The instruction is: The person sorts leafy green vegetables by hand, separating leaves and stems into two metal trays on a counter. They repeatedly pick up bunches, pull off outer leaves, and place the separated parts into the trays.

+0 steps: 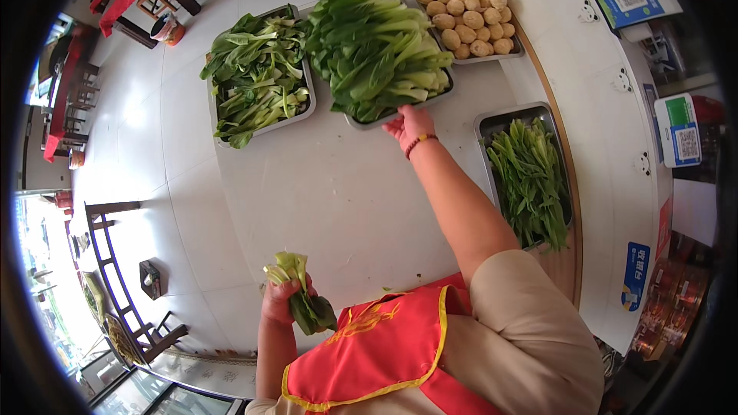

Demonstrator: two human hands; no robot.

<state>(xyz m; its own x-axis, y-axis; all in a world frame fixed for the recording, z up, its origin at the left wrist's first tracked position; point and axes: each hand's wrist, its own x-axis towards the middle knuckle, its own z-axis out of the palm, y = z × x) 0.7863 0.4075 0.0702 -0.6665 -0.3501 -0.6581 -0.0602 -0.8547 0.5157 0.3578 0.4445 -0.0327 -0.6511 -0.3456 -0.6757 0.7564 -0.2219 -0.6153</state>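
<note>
My left hand [281, 300] is closed around a small bunch of leafy greens [311, 312], pale cut stems up and dark leaves hanging down, close to my red apron [369, 351]. My right hand [412, 125], with a beaded bracelet at the wrist, reaches out to the near rim of a metal tray [369, 124]. Long bok choy-like greens [375, 52] are heaped over that tray. The fingers touch the rim or the lowest stems; whether they grip is partly hidden.
Left of the heaped tray stands another tray [312, 98] of looser greens [259, 69]. Round tan potato-like pieces [467, 11] fill a tray at the back right. Leafy stems [527, 178] lie in a right-hand tray [483, 144] beside the white counter wall [599, 155]. The pale tabletop [323, 207] spans between.
</note>
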